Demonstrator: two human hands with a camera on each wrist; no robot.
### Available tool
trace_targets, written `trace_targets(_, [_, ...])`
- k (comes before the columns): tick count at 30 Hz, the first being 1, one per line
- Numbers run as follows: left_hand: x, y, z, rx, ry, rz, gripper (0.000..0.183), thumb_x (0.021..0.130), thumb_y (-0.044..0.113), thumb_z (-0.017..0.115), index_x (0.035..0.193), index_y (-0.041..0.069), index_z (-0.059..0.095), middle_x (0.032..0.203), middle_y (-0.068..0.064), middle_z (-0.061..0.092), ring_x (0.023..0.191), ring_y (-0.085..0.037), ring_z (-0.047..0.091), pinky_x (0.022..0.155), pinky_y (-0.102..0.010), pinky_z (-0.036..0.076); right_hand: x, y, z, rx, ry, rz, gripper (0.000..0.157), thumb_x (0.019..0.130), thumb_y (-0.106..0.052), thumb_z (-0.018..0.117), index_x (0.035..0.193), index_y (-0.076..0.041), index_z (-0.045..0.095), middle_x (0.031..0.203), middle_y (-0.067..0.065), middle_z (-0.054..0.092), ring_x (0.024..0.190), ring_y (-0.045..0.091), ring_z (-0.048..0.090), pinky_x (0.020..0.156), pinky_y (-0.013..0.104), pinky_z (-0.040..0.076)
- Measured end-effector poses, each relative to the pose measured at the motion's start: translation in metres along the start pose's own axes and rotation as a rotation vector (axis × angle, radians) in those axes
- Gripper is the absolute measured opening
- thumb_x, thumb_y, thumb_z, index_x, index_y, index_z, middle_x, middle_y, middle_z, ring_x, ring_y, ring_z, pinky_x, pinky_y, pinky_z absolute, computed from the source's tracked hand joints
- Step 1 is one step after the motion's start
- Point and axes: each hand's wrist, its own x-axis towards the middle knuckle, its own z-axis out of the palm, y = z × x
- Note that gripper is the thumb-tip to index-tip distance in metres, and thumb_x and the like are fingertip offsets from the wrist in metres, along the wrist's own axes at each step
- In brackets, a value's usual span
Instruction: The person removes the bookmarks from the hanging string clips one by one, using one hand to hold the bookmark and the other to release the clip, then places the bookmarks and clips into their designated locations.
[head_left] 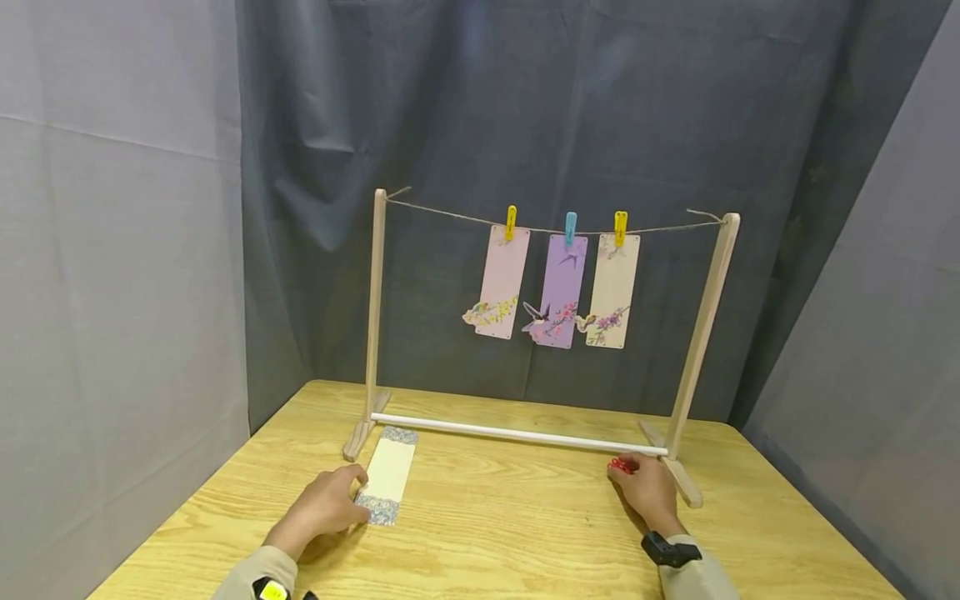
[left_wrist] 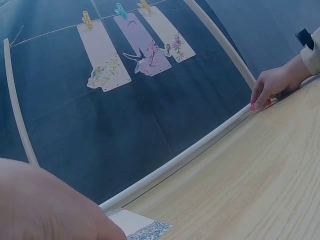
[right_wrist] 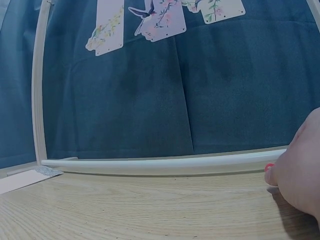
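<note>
The left sleeve (head_left: 258, 575), with a strapped-on device (head_left: 272, 589) at its cuff, comes closest, over the left part of the counter (head_left: 510, 521). The left hand (head_left: 324, 504) reaches from it with its grip apart, thumb and forefinger spaced along the left edge of a white card (head_left: 392, 473) with blue-grey patterned ends. That card lies flat on the counter, toward its left edge, its far end close to the white rod (head_left: 517, 434) of a wooden stand. The right hand (head_left: 651, 492), a black band (head_left: 670, 550) on its wrist, has its grip clamped on a small red clip (head_left: 620, 465), low over the counter toward the right edge, near the rod's right end.

The stand's left post (head_left: 375, 312) and right post (head_left: 701, 337) rise toward the counter's far corners, with a string (head_left: 450, 213) tied between their tops. From it hang a pink card (head_left: 504, 271) in a yellow clip (head_left: 511, 222), a purple card (head_left: 561, 275) in a blue clip (head_left: 571, 227) and, rightmost, a cream card (head_left: 613, 287) in another yellow clip (head_left: 620, 227). Beyond the counter's far edge hangs a dark curtain (head_left: 427, 308).
</note>
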Motion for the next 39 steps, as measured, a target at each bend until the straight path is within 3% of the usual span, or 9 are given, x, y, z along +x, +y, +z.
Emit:
trace_targets(9, [0.0007,0.0010,-0.0007,0.020,0.000,-0.004,0.046,0.080,0.013,0.086,0.120,0.003,0.064,0.075,-0.002,0.055,0.063,-0.020,0.052,0.062,-0.039,0.046,-0.0015,-0.0048,-0.0042,0.004,-0.009,-0.021,0.035,0.090,-0.021,0.082,0.114,0.003,0.074,0.092,0.013,0.073,0.087,0.036,0.067,0.075,0.050,0.050])
trace_targets(28, [0.0034,-0.0025,0.0004,0.036,-0.011,0.004,0.044,0.080,0.014,0.086,0.118,0.007,0.065,0.077,-0.001,0.054,0.074,-0.023,0.049,0.070,-0.045,0.048,-0.0020,-0.0042,-0.0041,-0.004,-0.014,-0.010,0.034,0.092,-0.019,0.078,0.116,0.004,0.072,0.093,0.013,0.073,0.088,0.037,0.067,0.077,0.051,0.050])
trace_targets(39, [0.0021,-0.0015,-0.0004,0.020,-0.002,0.010,0.045,0.080,0.012,0.086,0.119,0.005,0.065,0.073,-0.003,0.053,0.066,-0.021,0.048,0.064,-0.040,0.045,-0.0013,-0.0055,-0.0033,-0.012,-0.003,-0.010,0.034,0.090,-0.019,0.080,0.115,0.003,0.073,0.092,0.013,0.073,0.088,0.037,0.067,0.077,0.051,0.049])
